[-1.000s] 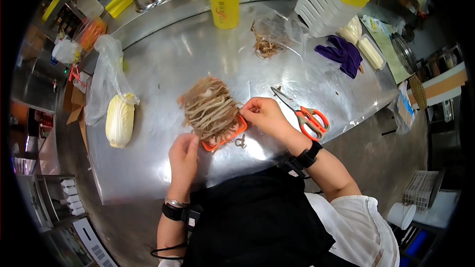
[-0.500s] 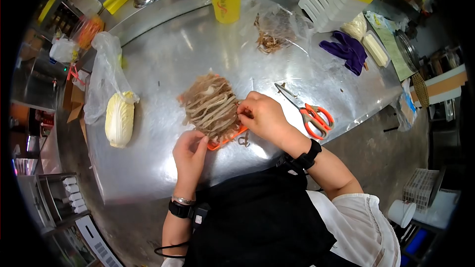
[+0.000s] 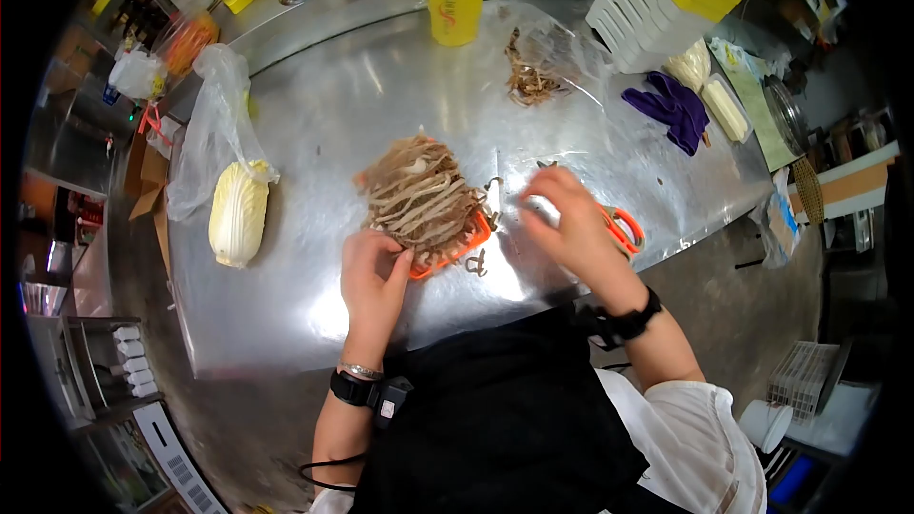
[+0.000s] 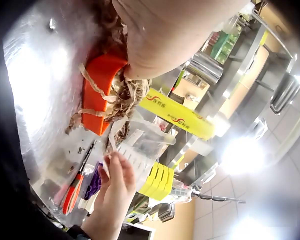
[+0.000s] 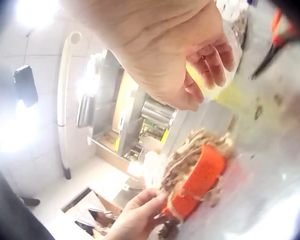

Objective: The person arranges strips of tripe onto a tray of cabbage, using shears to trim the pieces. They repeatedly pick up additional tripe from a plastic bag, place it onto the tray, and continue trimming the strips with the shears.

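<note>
A heap of brown, ragged strips [image 3: 419, 186] overflows a small orange tray [image 3: 455, 255] on the steel table. At the heap's near left corner, my left hand [image 3: 369, 284] pinches the strip ends between thumb and bent fingers. My right hand [image 3: 578, 233] is off to the right, raised clear of the heap. Its fingers are loosely curved, and the right wrist view shows nothing between them. Beneath it, scissors [image 3: 624, 228] with orange handles are partly hidden. Several stray strips [image 3: 474, 265] lie beside the tray.
On the left lies a napa cabbage [image 3: 238, 214] by a clear plastic bag [image 3: 214, 105]. Toward the back stand a yellow roll [image 3: 455, 0] and stacked boxes [image 3: 657, 14]. A bag of brown scraps [image 3: 533, 81] and a purple cloth [image 3: 671, 109] are at back right.
My left hand has come up to the heap's near left corner. My right hand has left the heap's right edge and moved right, over the scissors.
</note>
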Available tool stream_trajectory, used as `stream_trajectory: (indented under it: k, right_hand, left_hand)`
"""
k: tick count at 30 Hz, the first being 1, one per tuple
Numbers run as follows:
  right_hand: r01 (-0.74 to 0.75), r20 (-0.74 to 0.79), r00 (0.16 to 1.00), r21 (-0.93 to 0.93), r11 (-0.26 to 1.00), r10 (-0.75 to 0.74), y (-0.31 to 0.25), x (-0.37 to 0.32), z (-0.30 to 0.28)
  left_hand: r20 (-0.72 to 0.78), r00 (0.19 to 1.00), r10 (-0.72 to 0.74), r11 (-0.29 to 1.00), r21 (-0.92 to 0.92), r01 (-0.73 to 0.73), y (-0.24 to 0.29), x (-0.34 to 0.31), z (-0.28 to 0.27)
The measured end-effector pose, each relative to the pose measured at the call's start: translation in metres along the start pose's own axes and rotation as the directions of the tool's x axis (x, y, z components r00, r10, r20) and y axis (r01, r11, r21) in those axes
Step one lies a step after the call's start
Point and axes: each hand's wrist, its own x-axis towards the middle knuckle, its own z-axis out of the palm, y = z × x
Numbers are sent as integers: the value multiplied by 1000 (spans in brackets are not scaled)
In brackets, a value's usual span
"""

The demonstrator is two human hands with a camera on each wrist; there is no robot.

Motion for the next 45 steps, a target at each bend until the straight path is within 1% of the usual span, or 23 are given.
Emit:
stream_trajectory:
  k: [1, 3, 5, 8, 11, 12, 14, 15, 16, 17, 18, 19, 21, 22, 25, 28, 29, 31, 34, 35, 38, 41, 45]
  right_hand:
    - [-31, -3, 1000, -51, 998, 31, 9, -12, -16]
    - [-64, -17, 998, -343, 937, 62, 26, -39, -42]
    - [-202, -46, 978, -432, 879, 203, 34, -65, -60]
    - [-176, -18, 982, -458, 871, 189, 47, -87, -66]
    - [-159, 22, 979, -542, 825, 203, 41, -82, -64]
    - [-263, 73, 940, -465, 845, 333, 36, -80, -68]
    - [-480, 198, 808, -325, 815, 555, 29, -78, -80]
    - [-613, 284, 749, -46, 789, 599, 33, -82, -84]
    - [-711, 385, 692, 220, 668, 610, 39, -88, -90]
    - [-765, 490, 643, 445, 466, 588, 41, -95, -92]
    - [-779, 574, 625, 498, 381, 529, 33, -100, -92]
    - [-781, 594, 623, 510, 361, 509, 21, -105, -87]
    - [-751, 662, 658, 538, 383, 360, 0, -111, -77]
    - [-757, 688, 652, 564, 331, 319, -11, -111, -69]
    - [-771, 812, 550, 406, 490, 192, -41, -86, -55]
    - [-866, 906, 366, 249, 433, 212, -64, -61, -34]
    - [-877, 911, 358, 252, 408, 206, -69, -56, -27]
    - [-897, 921, 338, 254, 360, 192, -76, -47, -14]
    - [-896, 903, 322, 194, 399, 285, -88, -39, -7]
    - [-894, 897, 323, 183, 410, 304, -89, -38, -6]
    - [-890, 887, 339, 193, 414, 315, -91, -39, -2]
    - [-866, 864, 393, 233, 442, 315, -90, -42, 5]
    - [-876, 864, 377, 217, 430, 332, -90, -40, 6]
  left_hand:
    - [-7, 999, 36, 999, 34, -35, 1, 1, -1]
    - [-6, 1000, 21, 999, 38, -21, 5, 2, -5]
    - [-4, 1000, 9, 1000, 16, -9, 4, 1, -6]
    - [-8, 1000, -18, 999, -37, 18, -6, 2, -16]
    - [-25, 997, -78, 994, -79, 76, -13, -1, -29]
    - [-30, 996, -84, 994, -74, 82, -17, -4, -32]
    - [27, 999, -44, 999, 14, 43, -16, -9, -37]
    - [55, 998, -29, 998, 55, 26, -16, -11, -38]
    - [57, 998, -22, 998, 68, 19, -19, -14, -35]
    - [44, 999, -4, 995, 102, -1, -18, -16, -32]
    - [30, 999, 17, 991, 135, -21, -15, -16, -29]
    - [16, 999, 38, 985, 168, -40, -13, -15, -25]
    - [-15, 996, 83, 978, 192, -78, -13, -13, -20]
    - [-20, 994, 106, 973, 208, -100, -13, -11, -18]
    - [-34, 988, 154, 964, 223, -142, -18, -9, -13]
    - [-69, 976, 208, 953, 237, -186, -18, -7, -13]
    - [-85, 970, 227, 949, 245, -201, -17, -7, -14]
    - [-55, 981, 188, 963, 205, -173, -13, -7, -18]
    - [-70, 982, 176, 972, 169, -162, -7, -8, -20]
    - [-83, 980, 182, 973, 159, -168, -6, -8, -21]
    - [-11, 994, 106, 980, 173, -102, -3, -9, -25]
    - [-5, 994, 109, 982, 155, -107, -3, -10, -25]
    - [-41, 986, 159, 979, 137, -152, -5, -9, -22]
